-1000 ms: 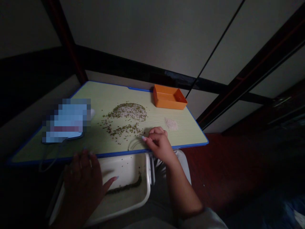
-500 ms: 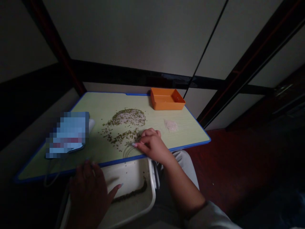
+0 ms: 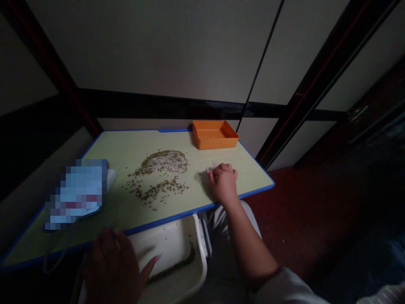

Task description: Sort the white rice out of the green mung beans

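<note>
My right hand (image 3: 224,181) is closed, knuckles up, over the right part of the table, fingers curled and partly hidden. At its left a clear, thin thing with a curved rim (image 3: 200,175) shows, apparently held by the fingers; its exact kind is hard to make out. A small heap of pale grains (image 3: 215,164) is mostly covered by this hand. Left of it, small green beans mixed with pale grains (image 3: 167,162) lie spread out. My left hand (image 3: 112,266), dark in shadow, rests at the table's front edge above a white tub (image 3: 202,261), thumb apart from the fingers.
An orange open box (image 3: 217,141) stands at the back right of the blue-edged table (image 3: 133,141). A blurred-out tablet-like device (image 3: 79,194) with a cable lies at the left. The tub below holds dark grains (image 3: 177,268). Cabinet panels rise behind the table.
My right hand has moved right, from the green beans to the small pale heap, and the clear curved thing went with it. My left hand stays near the tub. The view has shifted slightly.
</note>
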Motion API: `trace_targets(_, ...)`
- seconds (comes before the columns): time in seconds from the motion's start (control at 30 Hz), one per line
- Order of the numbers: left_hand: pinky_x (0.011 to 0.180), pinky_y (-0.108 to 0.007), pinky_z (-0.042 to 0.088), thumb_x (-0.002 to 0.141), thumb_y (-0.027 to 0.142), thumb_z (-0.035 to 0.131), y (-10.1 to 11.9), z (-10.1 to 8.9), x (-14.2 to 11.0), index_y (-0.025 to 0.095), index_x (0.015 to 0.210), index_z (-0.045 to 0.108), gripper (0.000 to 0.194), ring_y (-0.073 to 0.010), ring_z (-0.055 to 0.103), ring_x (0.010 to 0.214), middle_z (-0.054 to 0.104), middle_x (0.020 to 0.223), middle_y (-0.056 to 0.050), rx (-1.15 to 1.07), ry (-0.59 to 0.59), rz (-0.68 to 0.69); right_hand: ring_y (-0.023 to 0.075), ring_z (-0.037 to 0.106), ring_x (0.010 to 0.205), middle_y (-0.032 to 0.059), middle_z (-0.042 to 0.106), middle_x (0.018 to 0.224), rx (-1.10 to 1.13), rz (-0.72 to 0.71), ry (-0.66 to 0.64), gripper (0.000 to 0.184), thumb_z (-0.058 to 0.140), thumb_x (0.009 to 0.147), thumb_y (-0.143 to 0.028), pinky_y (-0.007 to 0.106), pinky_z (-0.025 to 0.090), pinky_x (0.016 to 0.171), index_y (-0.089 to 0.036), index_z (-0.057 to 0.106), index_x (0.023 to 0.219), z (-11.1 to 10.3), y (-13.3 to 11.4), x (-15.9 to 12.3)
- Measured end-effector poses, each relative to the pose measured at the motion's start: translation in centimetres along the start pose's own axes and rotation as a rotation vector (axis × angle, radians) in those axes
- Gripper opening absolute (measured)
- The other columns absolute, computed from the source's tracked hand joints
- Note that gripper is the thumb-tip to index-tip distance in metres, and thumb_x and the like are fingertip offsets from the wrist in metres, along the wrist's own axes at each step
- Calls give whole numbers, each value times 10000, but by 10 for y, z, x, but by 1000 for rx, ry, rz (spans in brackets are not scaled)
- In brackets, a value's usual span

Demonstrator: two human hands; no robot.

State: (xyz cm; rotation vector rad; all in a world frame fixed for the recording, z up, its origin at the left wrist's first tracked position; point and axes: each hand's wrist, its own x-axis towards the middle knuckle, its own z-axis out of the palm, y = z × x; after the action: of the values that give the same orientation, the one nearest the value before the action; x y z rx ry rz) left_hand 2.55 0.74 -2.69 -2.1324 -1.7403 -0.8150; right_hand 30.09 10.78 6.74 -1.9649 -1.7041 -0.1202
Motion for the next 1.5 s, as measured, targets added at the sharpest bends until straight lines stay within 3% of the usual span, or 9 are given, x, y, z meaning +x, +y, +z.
trace_targets(0.37,1125,-718,182,774,531,537,0,-2,2,140,1483,-34,991,-413,37,1472,-8,1596,-178,-17,18,6,255,483,976,125,638,929,-76,-121,-93,352,489,950,-410,382,300,801,-173,721,833,3,-34,25)
trace_targets(0.6,1121,-717,196,767,515,559,0,1,1,145,1487,-6,987,-427,82,1464,25,1596,-184,-32,17,6,204,501,913,63,637,867,84,-20,-25,330,492,947,-337,338,283,771,-181,639,697,-5,-18,4)
trace_targets(0.8,1108,-739,195,757,492,576,1,-1,1,236,1481,-54,993,-423,81,1465,7,1603,-139,-71,-7,-34,176,508,885,34,623,818,264,-66,-104,316,538,921,-301,317,301,787,-183,589,632,-12,-3,-21)
trace_targets(1.07,1110,-719,199,781,521,510,-1,-2,2,168,1479,-64,970,-426,47,1467,-35,1596,-164,-9,4,13,188,499,914,39,621,835,179,-94,-121,297,529,926,-314,336,276,800,-183,617,675,-1,-22,-30)
trace_targets(1.27,1134,-691,183,777,539,512,0,-2,1,145,1482,-37,976,-424,56,1467,-7,1597,-183,-1,-19,-8,206,496,900,67,638,855,64,-6,-55,283,525,917,-302,346,272,779,-181,620,679,-1,-16,-26)
trace_targets(1.5,1128,-703,184,772,545,506,-2,1,1,192,1481,-54,970,-413,57,1470,-21,1602,-142,-29,-5,-21,184,519,876,35,623,798,203,-6,-77,328,496,936,-307,324,281,759,-183,575,642,-8,-13,-31)
